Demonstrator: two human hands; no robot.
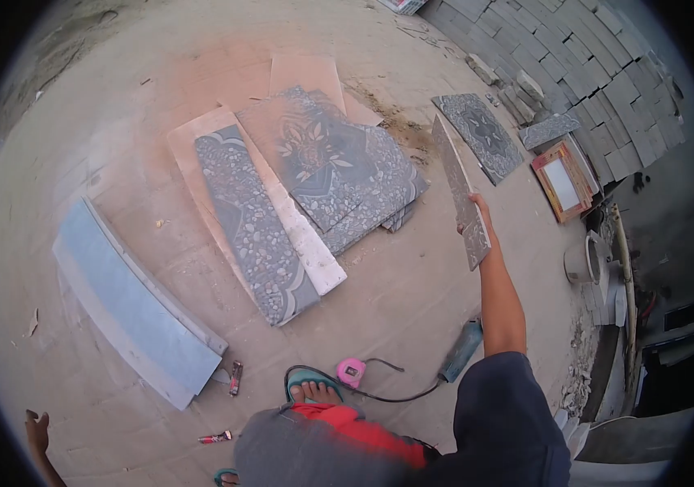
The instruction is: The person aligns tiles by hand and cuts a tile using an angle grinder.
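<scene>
My right hand grips a long narrow strip of tile, held on edge above the ground at the right. At the lower left edge, my left hand is empty, its fingers apart. Patterned grey tiles lie stacked in the middle of the ground, some dusted reddish. A cut pebble-pattern tile piece rests on the left of that stack. Below my right forearm lies a teal angle grinder with a black cord. A pink tape measure lies beside my slippered foot.
Pale blue tiles lie stacked at the left. Two small red-wrapped items are near my feet. Another patterned tile lies at the right, near a tile box and a big stack of grey blocks. Reddish dust covers the far ground.
</scene>
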